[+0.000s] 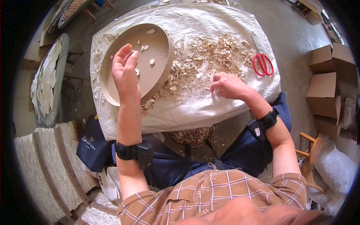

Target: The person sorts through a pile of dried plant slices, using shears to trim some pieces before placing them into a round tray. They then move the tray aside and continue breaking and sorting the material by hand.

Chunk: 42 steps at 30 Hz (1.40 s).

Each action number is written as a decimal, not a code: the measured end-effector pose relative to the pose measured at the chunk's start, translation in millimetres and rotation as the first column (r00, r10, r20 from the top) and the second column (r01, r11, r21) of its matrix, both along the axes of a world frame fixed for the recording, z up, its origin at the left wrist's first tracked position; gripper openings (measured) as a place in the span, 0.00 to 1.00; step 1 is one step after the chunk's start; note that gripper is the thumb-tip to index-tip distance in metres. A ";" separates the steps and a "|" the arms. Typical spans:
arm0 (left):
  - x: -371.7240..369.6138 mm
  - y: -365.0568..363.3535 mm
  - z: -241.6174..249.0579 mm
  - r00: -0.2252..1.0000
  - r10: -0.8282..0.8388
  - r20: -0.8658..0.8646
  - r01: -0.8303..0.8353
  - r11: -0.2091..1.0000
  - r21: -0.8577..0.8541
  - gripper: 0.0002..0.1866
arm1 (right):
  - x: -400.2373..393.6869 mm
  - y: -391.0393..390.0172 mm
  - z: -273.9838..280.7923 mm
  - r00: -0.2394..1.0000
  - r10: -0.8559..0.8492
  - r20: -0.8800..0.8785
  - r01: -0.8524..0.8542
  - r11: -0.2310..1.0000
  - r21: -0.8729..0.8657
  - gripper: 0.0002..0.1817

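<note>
My left hand (125,72) is raised over a round, shallow tan tray (167,69). Its fingers are curled with the thumb close to the fingertips, and anything between them is too small to make out. Several pale chips (152,62) lie scattered in the tray. On the white cloth, my right hand (228,86) rests with bent, closed fingers at the near edge of a heap of beige and brown flakes (217,50). What those fingers hold, if anything, is hidden. Scissors with red handles (263,64) lie right of the heap, blades pointing away.
A white cloth (180,120) covers the table. Beneath its front edge stands a container of flakes (193,135) between my legs. A dark blue bag (92,138) and stacked pale sheets (48,168) are at left. Cardboard boxes (322,88) and a wooden stool (315,150) are at right.
</note>
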<state>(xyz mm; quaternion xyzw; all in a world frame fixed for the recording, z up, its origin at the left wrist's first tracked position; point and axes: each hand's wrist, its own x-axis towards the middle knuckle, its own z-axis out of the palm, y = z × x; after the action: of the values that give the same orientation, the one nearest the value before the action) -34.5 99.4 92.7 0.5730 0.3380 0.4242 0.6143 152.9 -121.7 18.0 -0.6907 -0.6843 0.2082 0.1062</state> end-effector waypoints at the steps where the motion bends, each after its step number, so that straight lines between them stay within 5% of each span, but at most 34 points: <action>1: -0.1 -0.8 -0.2 1.000 0.002 0.003 -0.002 1.000 -0.004 0.14 | 5.3 -0.6 1.1 0.999 0.017 -0.044 -0.014 0.997 0.071 0.08; 4: 1.4 -4.1 0.4 1.000 -0.009 -0.022 0.008 0.999 -0.043 0.14 | 28.4 2.4 -9.5 0.968 -0.188 0.166 0.155 0.969 0.191 0.08; 6: 2.3 -3.4 0.5 1.000 -0.026 -0.015 0.025 0.998 -0.060 0.14 | 42.9 8.0 -3.4 0.800 -0.429 0.420 0.365 0.903 0.228 0.07; 7: 2.9 -3.7 0.7 1.000 -0.028 -0.011 0.027 0.998 -0.061 0.14 | 53.3 8.9 -7.3 0.777 -0.497 0.387 0.384 0.861 0.334 0.08; 11: 1.1 -7.9 2.5 0.997 -0.074 -0.022 0.072 0.994 -0.077 0.14 | 43.0 35.8 -6.1 0.860 -0.457 0.227 0.345 0.849 0.401 0.14; 15: 1.8 -12.4 3.8 0.993 -0.118 -0.017 0.116 0.989 -0.092 0.14 | -2.5 70.7 -34.1 0.959 -0.126 0.255 -0.014 0.873 0.487 0.13; 19: -0.3 -11.9 3.8 0.992 -0.124 -0.016 0.122 0.988 -0.095 0.14 | 11.7 82.0 -50.3 0.960 -0.169 0.222 0.030 0.853 0.521 0.12; 25: -4.7 -10.9 9.2 0.989 -0.149 0.003 0.148 0.985 -0.092 0.14 | 73.0 56.9 -40.7 0.759 -0.502 0.415 0.202 0.787 0.583 0.08; 27: -3.8 -12.3 9.9 0.986 -0.168 0.015 0.169 0.982 -0.087 0.14 | 83.2 43.4 -28.1 0.722 -0.644 0.253 0.486 0.733 0.476 0.09; 31: -1.3 -15.7 10.2 0.981 -0.192 0.018 0.193 0.978 -0.079 0.15 | 109.7 19.5 -25.3 0.686 -0.724 0.076 0.602 0.623 0.500 0.11; 36: 1.4 -18.8 8.8 0.977 -0.212 -0.009 0.211 0.975 -0.064 0.14 | 112.7 4.3 -21.6 0.719 -0.695 0.030 0.609 0.650 0.455 0.11; 38: 2.1 -19.5 8.8 0.975 -0.221 -0.004 0.221 0.973 -0.065 0.14 | 102.4 5.9 -20.3 0.745 -0.637 0.200 0.422 0.682 0.598 0.11; 40: 2.8 -20.1 8.3 0.973 -0.231 0.001 0.230 0.971 -0.063 0.14 | 91.3 11.6 -16.3 0.775 -0.620 0.123 0.517 0.734 0.440 0.10; 42: 4.2 -20.3 7.4 0.972 -0.233 -0.003 0.232 0.970 -0.069 0.14 | 80.8 12.9 -14.9 0.894 -0.427 0.133 0.361 0.865 0.348 0.10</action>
<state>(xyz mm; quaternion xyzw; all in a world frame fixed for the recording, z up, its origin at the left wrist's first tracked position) -30.3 79.1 100.1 0.5898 0.2860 0.3345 0.6771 233.7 -108.8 3.1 -0.8083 -0.5594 -0.0022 0.1839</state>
